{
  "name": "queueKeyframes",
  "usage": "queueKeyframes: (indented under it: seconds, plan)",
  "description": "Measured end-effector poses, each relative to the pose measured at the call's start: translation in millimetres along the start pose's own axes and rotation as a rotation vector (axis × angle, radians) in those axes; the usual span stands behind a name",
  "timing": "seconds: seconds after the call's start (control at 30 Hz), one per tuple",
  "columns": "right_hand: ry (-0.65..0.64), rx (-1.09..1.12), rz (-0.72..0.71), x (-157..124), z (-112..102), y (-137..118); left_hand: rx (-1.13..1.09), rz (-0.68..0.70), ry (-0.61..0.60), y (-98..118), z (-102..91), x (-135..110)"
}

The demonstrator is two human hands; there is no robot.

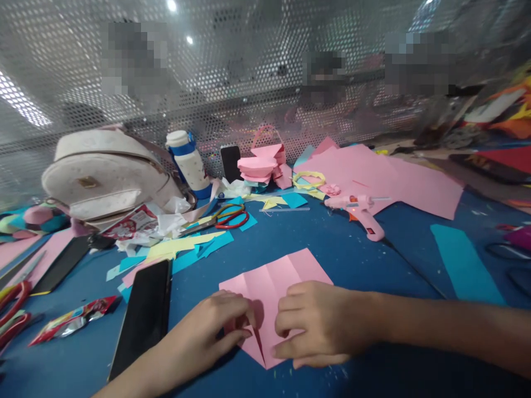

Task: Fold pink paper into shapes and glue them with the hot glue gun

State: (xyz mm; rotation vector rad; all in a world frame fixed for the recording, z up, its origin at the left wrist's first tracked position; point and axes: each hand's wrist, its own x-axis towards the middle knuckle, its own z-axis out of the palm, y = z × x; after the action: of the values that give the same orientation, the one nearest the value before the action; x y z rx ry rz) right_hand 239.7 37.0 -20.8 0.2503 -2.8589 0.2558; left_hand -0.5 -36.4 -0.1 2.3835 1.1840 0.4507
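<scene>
Pinching the left edge of a creased pink paper sheet (pixel 269 276) between thumb and fingers, the left hand (pixel 226 320) has a flap partly lifted; the sheet lies on the blue tabletop (pixel 199 370), near and central. The right hand (pixel 321 320) rests over its right side with curled fingers touching it; whether they also grip an edge, I cannot tell, since the hand covers that part.

Far left stands a cream backpack (pixel 108 171), its contents out of sight. Just right of it, a white and blue bottle (pixel 191 166) leans slightly, its white cap on, so the inside is hidden. Farther right sits a pink paper basket (pixel 261 163) with an arched handle; what it holds, if anything, is hard to make out. At near left lies a red snack packet (pixel 74 320), its filling not visible.

The left forearm partly covers a black smartphone (pixel 145 309). Red-handled scissors (pixel 14 304) are cut off at the left edge. A pink glue gun (pixel 359 210) lies right of centre, its cable passing behind the right forearm. The far right edge is blurred.
</scene>
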Motion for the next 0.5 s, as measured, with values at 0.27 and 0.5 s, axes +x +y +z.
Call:
queueKeyframes:
  seconds: [0.27,0.5]
  plan:
    - [0.027,0.027,0.013,0.2,6.4,1.9,-0.112,-0.072,0.083,-6.6,22.7,-3.8]
    - [0.084,0.012,-0.040,0.9,16.7,-1.8,0.048,0.026,0.097,-10.9,29.6,-10.2]
